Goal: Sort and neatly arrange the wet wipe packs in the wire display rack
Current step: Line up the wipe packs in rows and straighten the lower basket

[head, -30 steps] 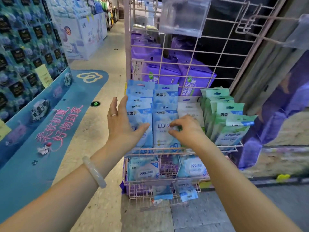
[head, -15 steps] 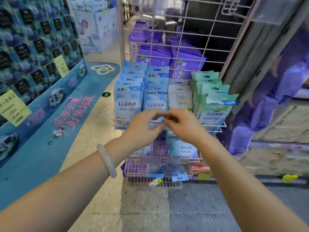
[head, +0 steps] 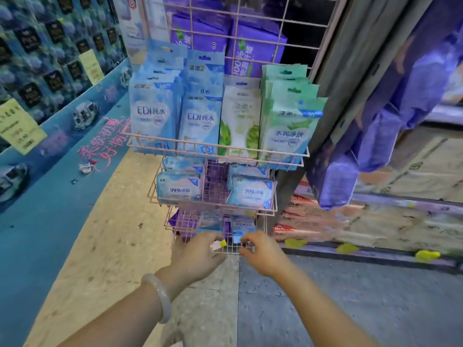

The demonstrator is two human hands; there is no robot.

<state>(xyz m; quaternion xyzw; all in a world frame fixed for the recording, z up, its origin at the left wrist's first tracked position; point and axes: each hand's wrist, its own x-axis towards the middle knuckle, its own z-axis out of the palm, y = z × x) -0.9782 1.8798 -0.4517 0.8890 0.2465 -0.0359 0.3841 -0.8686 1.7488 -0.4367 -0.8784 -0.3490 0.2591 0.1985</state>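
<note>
A: From the head camera, where do the hands sit against the wire display rack (head: 215, 151)?

B: Both are at the front rim of its lowest basket (head: 233, 251). The left hand (head: 198, 254) curls its fingers at the rim beside a small white and yellow item (head: 218, 244); whether it pinches that, I cannot tell. The right hand (head: 263, 251) hooks its fingers on the rim wire.

A: And the wet wipe packs?

B: Blue packs (head: 175, 116) and green packs (head: 288, 118) stand upright in the rack's top basket. Two "999" packs (head: 250, 192) lie in the middle basket with a bare gap between them.

A: Room to move?

B: Open floor (head: 350, 296) in front of the rack. The lowest basket's packs are blurred, partly hidden behind the fingers.
</note>
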